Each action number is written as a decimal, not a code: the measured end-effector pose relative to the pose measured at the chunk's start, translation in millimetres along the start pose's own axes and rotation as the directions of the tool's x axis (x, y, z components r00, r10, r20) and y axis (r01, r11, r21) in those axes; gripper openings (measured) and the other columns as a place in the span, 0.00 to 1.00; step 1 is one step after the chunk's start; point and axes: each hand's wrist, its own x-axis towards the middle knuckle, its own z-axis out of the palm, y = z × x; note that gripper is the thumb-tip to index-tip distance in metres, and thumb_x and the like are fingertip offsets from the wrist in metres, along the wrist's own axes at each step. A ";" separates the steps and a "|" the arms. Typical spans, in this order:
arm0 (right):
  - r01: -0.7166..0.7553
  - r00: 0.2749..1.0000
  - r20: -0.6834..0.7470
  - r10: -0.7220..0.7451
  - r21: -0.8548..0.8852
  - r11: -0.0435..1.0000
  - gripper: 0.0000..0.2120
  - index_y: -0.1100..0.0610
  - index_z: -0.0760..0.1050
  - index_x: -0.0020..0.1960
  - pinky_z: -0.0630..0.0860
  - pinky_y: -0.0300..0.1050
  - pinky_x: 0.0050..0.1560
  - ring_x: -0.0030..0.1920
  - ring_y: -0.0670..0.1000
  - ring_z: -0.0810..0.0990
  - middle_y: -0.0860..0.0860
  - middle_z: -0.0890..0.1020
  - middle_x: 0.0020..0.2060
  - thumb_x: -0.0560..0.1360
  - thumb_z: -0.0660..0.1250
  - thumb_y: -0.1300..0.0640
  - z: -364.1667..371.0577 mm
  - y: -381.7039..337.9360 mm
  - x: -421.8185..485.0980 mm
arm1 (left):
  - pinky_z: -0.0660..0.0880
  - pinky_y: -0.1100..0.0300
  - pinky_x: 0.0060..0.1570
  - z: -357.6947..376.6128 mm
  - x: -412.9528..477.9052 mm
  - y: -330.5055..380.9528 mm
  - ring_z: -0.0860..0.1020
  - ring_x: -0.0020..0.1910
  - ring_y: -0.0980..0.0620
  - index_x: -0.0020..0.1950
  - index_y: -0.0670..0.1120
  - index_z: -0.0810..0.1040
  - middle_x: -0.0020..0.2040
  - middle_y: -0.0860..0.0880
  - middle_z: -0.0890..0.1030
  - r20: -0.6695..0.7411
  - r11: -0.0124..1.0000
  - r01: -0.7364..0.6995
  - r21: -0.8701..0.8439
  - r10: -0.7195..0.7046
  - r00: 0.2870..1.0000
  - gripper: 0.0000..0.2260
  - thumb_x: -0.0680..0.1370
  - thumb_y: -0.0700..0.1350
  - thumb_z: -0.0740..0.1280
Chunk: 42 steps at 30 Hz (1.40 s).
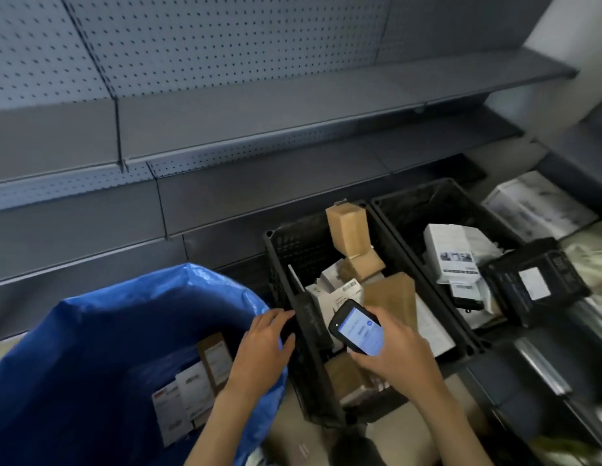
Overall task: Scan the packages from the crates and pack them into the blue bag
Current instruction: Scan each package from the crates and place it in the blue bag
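Note:
My right hand (392,348) grips a black handheld scanner (356,327) with a lit blue screen, held over the nearer black crate (306,317). Brown and white packages (346,227) lie piled in that crate. My left hand (264,348) rests with relaxed fingers between the crate's left wall and the blue bag's rim, holding nothing I can see. The open blue bag (91,348) stands at the lower left, with a few labelled packages (195,385) standing upright inside it.
A second black crate (410,203) with white boxes sits to the right, with a smaller black crate (528,284) tilted on its edge. Grey pegboard shelving (225,136) runs along the back. More white boxes (535,203) lie at the far right.

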 end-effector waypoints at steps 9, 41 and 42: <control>0.006 0.999 0.038 -0.009 0.078 0.997 0.36 0.39 0.66 0.66 0.80 0.46 0.52 0.54 0.46 0.80 0.39 0.79 0.55 0.64 0.80 0.37 -36.3 80.6 37.7 | 0.72 0.54 0.66 40.9 109.1 45.0 0.72 0.67 0.49 0.73 0.53 0.73 0.68 0.51 0.73 0.333 0.990 0.131 0.047 -0.139 0.933 0.19 0.82 0.49 0.67; 0.279 0.916 0.181 -0.358 0.353 0.893 0.39 0.40 0.69 0.69 0.79 0.44 0.53 0.57 0.44 0.78 0.37 0.78 0.57 0.64 0.84 0.44 -83.5 165.9 197.0 | 0.76 0.67 0.44 28.6 133.9 91.1 0.82 0.51 0.55 0.65 0.50 0.76 0.55 0.53 0.82 -0.178 0.788 0.556 -0.263 -0.607 0.775 0.21 0.74 0.42 0.77; 0.281 0.917 0.167 -0.361 0.371 0.885 0.38 0.39 0.69 0.68 0.79 0.43 0.52 0.56 0.42 0.78 0.35 0.78 0.56 0.64 0.84 0.44 -82.7 164.5 196.9 | 0.77 0.69 0.43 24.8 133.4 97.0 0.82 0.50 0.57 0.65 0.51 0.76 0.54 0.54 0.83 -0.199 0.803 0.527 -0.279 -0.585 0.786 0.21 0.73 0.42 0.77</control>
